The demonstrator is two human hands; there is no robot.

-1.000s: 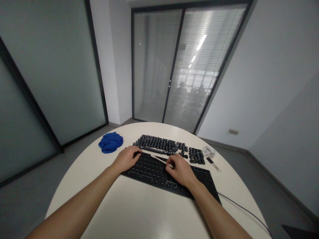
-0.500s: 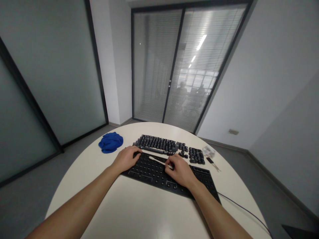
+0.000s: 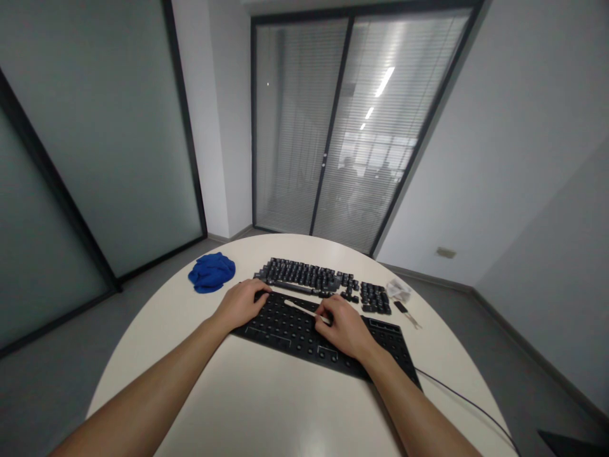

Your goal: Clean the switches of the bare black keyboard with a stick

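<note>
A black keyboard (image 3: pixel 273 327) with its keycaps off lies slightly slanted on the table, bare switch posts showing. My left hand (image 3: pixel 243 301) grips its left end, thumb on top and fingers over the far corner. Pinched in my right hand (image 3: pixel 341 320) is a thin white cotton swab (image 3: pixel 301 308), its thicker tip pointing left, low over the upper rows of the keyboard. Whether the tip touches a switch I cannot tell. Just beyond the keyboard the loose black keycaps (image 3: pixel 304 274) are laid out in keyboard order, with the number-pad caps (image 3: pixel 375 297) grouped at the right.
A crumpled blue cloth (image 3: pixel 212 272) lies at the left of the round white table (image 3: pixel 257 406). On the right are a clear plastic bag (image 3: pixel 398 290) and a small black-handled keycap puller (image 3: pixel 407 313). The keyboard's cable (image 3: pixel 469 400) runs off the right edge.
</note>
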